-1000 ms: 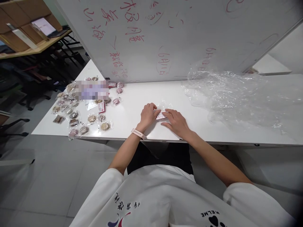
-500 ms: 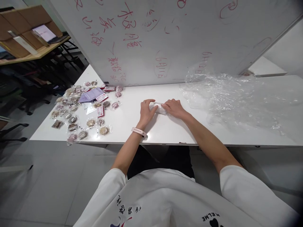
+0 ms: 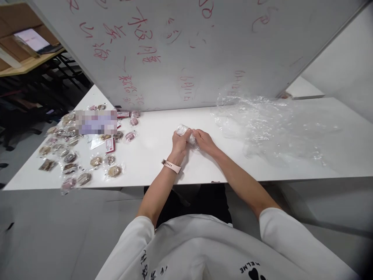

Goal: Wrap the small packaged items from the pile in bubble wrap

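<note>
A small bundle of crumpled clear plastic wrap point(image 3: 182, 128) is held between both hands, just above or on the white table; what is inside it cannot be made out. My left hand point(image 3: 179, 144) grips its left side, thumb across the top, with a pale pink band on the wrist. Closed on the bundle's right side is my right hand point(image 3: 204, 141), its thumb close to the left one. To the right of the hands spreads a large loose sheet of clear plastic point(image 3: 256, 128).
Many individually wrapped round pastries point(image 3: 114, 170) lie on the left of the white table point(image 3: 154, 163), with red-and-white cards point(image 3: 110, 145) among them. A whiteboard point(image 3: 175, 74) with red writing stands along the back edge. A laptop point(image 3: 32, 40) sits on another table at far left.
The bundle has turned from lying crosswise to a more upright slant, and my hands have closed more tightly around it. The camera view has shifted somewhat to the right.
</note>
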A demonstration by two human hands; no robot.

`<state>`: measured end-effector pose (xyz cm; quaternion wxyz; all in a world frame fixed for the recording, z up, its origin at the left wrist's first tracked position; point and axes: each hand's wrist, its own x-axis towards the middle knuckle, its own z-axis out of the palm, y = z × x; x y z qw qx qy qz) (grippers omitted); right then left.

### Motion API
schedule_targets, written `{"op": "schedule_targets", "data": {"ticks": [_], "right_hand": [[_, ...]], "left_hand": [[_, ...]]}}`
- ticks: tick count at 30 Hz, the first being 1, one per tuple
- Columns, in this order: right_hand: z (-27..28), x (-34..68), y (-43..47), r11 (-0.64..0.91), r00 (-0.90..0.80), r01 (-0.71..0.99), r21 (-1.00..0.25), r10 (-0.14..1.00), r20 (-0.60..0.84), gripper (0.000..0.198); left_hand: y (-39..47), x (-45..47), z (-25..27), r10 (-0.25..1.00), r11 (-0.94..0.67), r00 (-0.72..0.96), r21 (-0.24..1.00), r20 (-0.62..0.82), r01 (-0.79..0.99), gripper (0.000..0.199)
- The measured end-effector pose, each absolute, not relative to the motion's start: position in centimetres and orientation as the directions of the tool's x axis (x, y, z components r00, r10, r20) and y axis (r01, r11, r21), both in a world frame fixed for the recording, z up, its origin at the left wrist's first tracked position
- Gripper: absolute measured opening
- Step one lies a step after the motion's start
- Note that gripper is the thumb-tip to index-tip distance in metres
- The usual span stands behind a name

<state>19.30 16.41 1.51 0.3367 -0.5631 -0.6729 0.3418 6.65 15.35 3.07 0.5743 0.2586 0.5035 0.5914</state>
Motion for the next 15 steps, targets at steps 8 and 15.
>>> {"op": "schedule_targets", "data": {"ticks": [8,15], "right_hand": [[3.4,20.6,14.9,0.079,-0.077,-0.003,-0.997,0.994,0.079,0.048],[9.3,30.0,11.2,0.264,0.138,0.365,-0.893,0.933,0.332,0.03]], "left_hand": [[15.8,8.4,4.1,0.999,-0.025,0.009,0.869,0.034,-0.495,0.051],[13.9,8.7,3.4,0.949,-0.214,0.23,0.976,0.217,-0.037,0.045]]}}
